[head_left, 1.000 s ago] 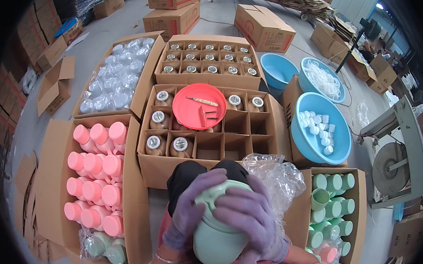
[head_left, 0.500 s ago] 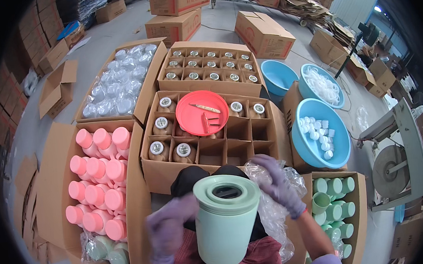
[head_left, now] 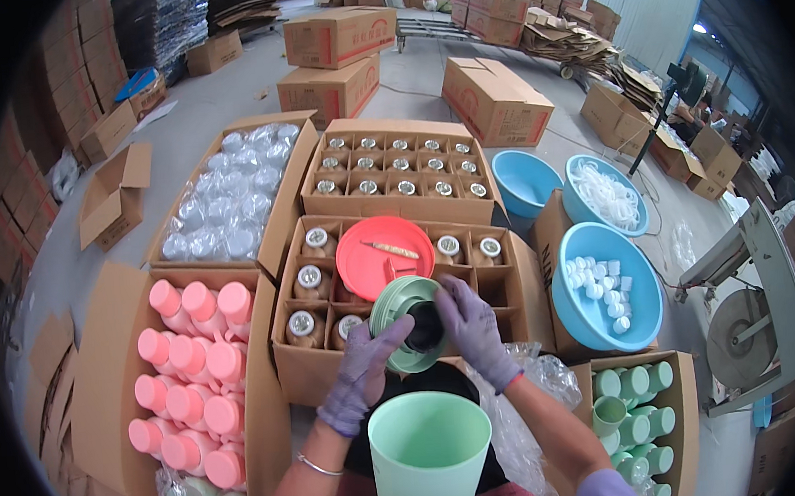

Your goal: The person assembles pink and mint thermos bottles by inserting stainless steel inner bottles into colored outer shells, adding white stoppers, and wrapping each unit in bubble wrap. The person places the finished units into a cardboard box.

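A pale green lid [head_left: 389, 308] with a dark round centre is tilted up between my two gloved hands. My left hand [head_left: 362, 372] grips its left rim, thumb across the face. Closed on its right edge is my right hand [head_left: 479, 328], with some fingertips hidden behind the lid. Just below, an open-topped pale green canister [head_left: 430, 471] stands upright in my lap, its inside showing. Beyond the lid, a red round tray [head_left: 352, 260] with a knife-like tool [head_left: 392, 249] and a small red tool rests on a divided carton [head_left: 333, 381] of silver-topped flasks.
Pink-capped bottles [head_left: 187, 405] fill a carton at left; green cups [head_left: 636, 429] fill one at right. Blue basins [head_left: 642, 323] hold white caps and strips. Clear plastic wrap [head_left: 536, 377] lies by my right arm. A grey machine frame [head_left: 771, 314] stands far right.
The lid has come off the canister and is now raised above it in both hands. My hands have moved together toward the middle. The view has tilted up a little.
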`<state>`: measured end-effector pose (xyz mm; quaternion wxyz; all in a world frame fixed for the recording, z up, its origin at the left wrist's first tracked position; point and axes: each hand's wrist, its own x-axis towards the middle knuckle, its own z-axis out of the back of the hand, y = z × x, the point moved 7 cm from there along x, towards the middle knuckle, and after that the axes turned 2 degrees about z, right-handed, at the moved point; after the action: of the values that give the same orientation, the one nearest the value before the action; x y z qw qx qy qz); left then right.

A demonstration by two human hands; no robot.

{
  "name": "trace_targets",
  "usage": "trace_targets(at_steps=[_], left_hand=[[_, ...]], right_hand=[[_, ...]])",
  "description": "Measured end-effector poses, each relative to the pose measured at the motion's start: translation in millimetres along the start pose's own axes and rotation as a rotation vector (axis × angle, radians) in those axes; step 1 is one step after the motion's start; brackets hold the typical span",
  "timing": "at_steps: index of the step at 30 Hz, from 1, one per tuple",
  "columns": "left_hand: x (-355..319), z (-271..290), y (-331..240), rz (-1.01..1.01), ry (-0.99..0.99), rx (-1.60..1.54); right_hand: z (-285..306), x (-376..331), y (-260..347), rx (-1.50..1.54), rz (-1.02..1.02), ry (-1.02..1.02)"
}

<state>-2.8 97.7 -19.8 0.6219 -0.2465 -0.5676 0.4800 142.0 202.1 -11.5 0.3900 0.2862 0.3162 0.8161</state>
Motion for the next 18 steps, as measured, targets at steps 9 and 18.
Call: trace_targets(at_steps=[9, 18], left_hand=[[11.1, 27.7, 27.9, 0.434, -0.761, -0.323], [21.0, 7.3, 45.4, 0.587, -0.513, -0.363]], right_hand=[[-14.7, 45.0, -104.9, 0.166, 0.038, 0.070], [-2.9, 123.6, -391.4, -0.496, -0.382, -0.250]])
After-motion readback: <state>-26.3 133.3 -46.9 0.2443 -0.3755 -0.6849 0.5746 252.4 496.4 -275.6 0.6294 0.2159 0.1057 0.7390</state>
